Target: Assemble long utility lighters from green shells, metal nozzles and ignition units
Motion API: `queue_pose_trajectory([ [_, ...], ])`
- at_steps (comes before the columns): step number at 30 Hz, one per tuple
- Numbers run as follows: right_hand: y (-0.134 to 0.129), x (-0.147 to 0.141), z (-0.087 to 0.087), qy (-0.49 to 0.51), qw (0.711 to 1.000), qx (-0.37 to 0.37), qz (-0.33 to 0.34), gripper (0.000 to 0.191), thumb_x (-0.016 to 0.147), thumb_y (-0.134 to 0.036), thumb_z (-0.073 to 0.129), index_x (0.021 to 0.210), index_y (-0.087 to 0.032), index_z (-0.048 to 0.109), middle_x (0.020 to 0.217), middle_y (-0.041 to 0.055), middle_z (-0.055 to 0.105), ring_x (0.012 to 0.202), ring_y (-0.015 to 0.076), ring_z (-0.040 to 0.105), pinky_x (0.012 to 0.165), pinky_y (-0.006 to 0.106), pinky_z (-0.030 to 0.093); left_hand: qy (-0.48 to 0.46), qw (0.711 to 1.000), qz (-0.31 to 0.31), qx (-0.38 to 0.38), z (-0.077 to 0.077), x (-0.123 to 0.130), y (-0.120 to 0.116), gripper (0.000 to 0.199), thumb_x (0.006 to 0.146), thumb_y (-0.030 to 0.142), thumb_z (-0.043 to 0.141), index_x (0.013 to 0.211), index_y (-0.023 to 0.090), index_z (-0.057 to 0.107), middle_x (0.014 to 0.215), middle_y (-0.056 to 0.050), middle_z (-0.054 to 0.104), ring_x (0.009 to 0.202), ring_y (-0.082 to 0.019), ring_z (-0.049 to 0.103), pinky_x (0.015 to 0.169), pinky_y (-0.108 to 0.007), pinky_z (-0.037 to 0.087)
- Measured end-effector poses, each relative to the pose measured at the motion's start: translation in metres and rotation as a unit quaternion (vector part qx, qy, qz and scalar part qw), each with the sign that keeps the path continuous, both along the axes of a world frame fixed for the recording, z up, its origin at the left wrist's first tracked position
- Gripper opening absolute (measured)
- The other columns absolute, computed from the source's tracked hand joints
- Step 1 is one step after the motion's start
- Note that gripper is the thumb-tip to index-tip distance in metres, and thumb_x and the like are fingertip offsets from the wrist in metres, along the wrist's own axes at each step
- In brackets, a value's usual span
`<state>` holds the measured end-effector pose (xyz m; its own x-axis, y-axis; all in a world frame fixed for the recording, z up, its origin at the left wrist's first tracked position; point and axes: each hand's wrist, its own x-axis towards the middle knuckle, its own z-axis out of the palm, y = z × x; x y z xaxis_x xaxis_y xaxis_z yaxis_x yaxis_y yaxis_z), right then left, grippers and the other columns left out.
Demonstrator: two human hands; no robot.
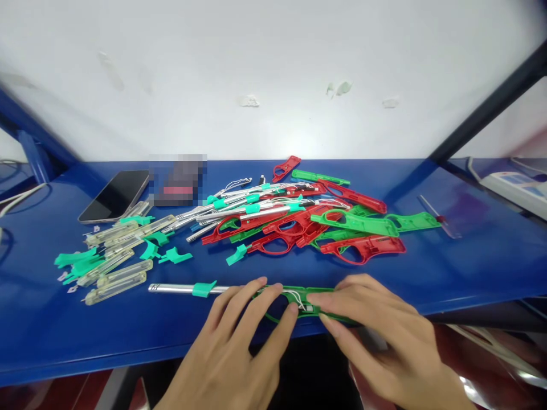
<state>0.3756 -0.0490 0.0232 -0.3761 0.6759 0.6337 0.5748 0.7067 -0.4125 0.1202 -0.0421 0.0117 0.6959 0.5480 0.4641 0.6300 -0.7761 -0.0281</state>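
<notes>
A green plastic half-shell lies near the table's front edge, with white wires and a small white connector inside it. From its left end a silver metal tube reaches out, wrapped by a teal clip. My left hand rests over the shell's left part and the tube's end, fingers spread, the thumb by the wires. My right hand has its fingers and thumb closed round the right part of the same shell. The far right end of the shell is hidden under that hand.
Red shells and green shells are piled behind the hands, with silver tubes on top. Clear plastic cases and teal clips lie left, near a phone. A screwdriver lies right on the blue table.
</notes>
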Motion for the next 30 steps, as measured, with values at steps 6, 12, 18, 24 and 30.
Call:
queue_pose_trajectory([
  [6,0.0019,-0.0007,0.0016,0.009,1.0,0.007,0.016,0.025,0.094,0.0,0.065,0.11,-0.018,0.075,0.086,-0.001,0.081,0.073,0.0142,0.072,0.08,0.035,0.058,-0.001,1.0,0.0,-0.024,0.0062,-0.0039,-0.0022,0.051,0.098,0.01,0.051,0.145,0.025,0.063,0.145,-0.009,0.067,0.143,-0.03,0.053,0.114,-0.047,0.051],
  [12,0.0041,-0.0041,0.0031,0.005,1.0,0.01,0.02,0.024,0.095,0.0,0.063,0.107,-0.018,0.074,0.085,-0.001,0.08,0.071,0.0139,0.072,0.08,0.034,0.057,0.003,1.0,-0.006,-0.028,0.0062,-0.0032,-0.0039,0.052,0.097,0.01,0.053,0.146,0.024,0.062,0.151,-0.008,0.063,0.144,-0.031,0.053,0.117,-0.046,0.048],
  [18,0.0016,-0.0029,-0.0004,-0.007,1.0,-0.011,-0.007,0.023,0.097,-0.008,0.066,0.115,-0.019,0.073,0.105,0.0046,0.08,0.09,0.0172,0.073,0.084,0.034,0.057,0.014,1.0,-0.01,-0.02,0.0058,-0.0018,-0.0023,0.053,0.096,0.012,0.053,0.148,0.023,0.061,0.151,-0.009,0.064,0.143,-0.031,0.055,0.117,-0.046,0.049],
  [24,0.0023,-0.0023,-0.0049,-0.054,0.998,-0.021,-0.023,0.029,0.102,-0.016,0.065,0.129,-0.022,0.072,0.11,0.0051,0.079,0.096,0.0189,0.072,0.088,0.036,0.058,0.008,1.0,-0.01,-0.021,0.0055,-0.0026,-0.002,0.053,0.096,0.012,0.053,0.148,0.022,0.06,0.152,-0.009,0.064,0.144,-0.031,0.055,0.119,-0.047,0.048],
  [30,0.0036,-0.0035,-0.0058,-0.069,0.997,-0.005,-0.024,0.026,0.103,-0.016,0.064,0.126,-0.023,0.074,0.109,0.004,0.08,0.094,0.0196,0.072,0.088,0.037,0.057,-0.017,1.0,-0.009,-0.013,0.007,-0.0027,-0.0059,0.051,0.096,0.009,0.053,0.145,0.02,0.062,0.149,-0.01,0.065,0.146,-0.031,0.052,0.119,-0.048,0.047],
])
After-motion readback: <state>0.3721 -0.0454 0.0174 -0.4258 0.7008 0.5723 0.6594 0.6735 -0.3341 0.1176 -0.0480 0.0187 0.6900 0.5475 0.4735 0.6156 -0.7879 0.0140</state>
